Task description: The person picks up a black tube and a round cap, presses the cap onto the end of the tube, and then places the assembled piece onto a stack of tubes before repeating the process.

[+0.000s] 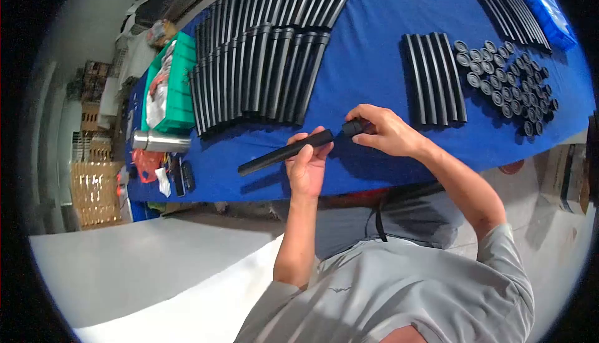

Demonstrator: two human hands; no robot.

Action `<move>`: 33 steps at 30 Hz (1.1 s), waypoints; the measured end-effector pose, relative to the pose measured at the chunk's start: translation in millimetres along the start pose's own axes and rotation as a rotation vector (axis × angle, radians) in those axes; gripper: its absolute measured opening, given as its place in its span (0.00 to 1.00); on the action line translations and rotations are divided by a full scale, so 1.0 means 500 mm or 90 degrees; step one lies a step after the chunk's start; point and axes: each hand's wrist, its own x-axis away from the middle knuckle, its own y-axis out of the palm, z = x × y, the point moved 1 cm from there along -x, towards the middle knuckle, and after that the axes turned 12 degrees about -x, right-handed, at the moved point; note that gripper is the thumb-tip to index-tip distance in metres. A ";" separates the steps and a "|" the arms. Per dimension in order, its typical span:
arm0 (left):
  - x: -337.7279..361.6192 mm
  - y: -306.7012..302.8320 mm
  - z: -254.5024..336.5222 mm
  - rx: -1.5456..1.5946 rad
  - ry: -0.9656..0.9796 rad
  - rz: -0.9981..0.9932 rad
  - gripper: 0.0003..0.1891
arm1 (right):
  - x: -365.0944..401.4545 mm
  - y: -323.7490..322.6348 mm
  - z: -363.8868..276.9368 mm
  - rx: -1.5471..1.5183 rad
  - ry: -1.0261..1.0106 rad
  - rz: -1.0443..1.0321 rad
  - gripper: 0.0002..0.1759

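My left hand point(307, 167) is closed round a black tube point(274, 157), which slants up to the right above the blue cloth. Between the thumb and fingers of my right hand point(388, 132) is a short black cap point(353, 127). The cap faces the upper end of the tube, with a small gap between them. Four-sided detail or threads on the cap cannot be made out. To the right of my right hand lies a row of several plain black tubes point(435, 81), and beyond them a cluster of loose round black caps point(506, 87).
Two rows of capped black tubes point(256, 71) cover the table's left part. A green bin point(185, 87), a metal cylinder point(161, 142) and small tools point(179, 177) lie at the left edge. More tubes point(502, 9) and a blue crate point(549, 15) are at the far right.
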 end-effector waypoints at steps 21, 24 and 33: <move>0.019 0.032 -0.012 -0.174 0.017 0.077 0.16 | -0.018 0.023 0.006 -0.052 -0.062 -0.062 0.21; 0.019 0.036 -0.009 -0.160 0.008 0.092 0.16 | -0.019 0.033 0.013 -0.066 -0.102 -0.057 0.21; 0.016 0.036 -0.009 -0.165 -0.005 0.098 0.17 | -0.018 0.038 0.017 -0.051 -0.112 -0.044 0.22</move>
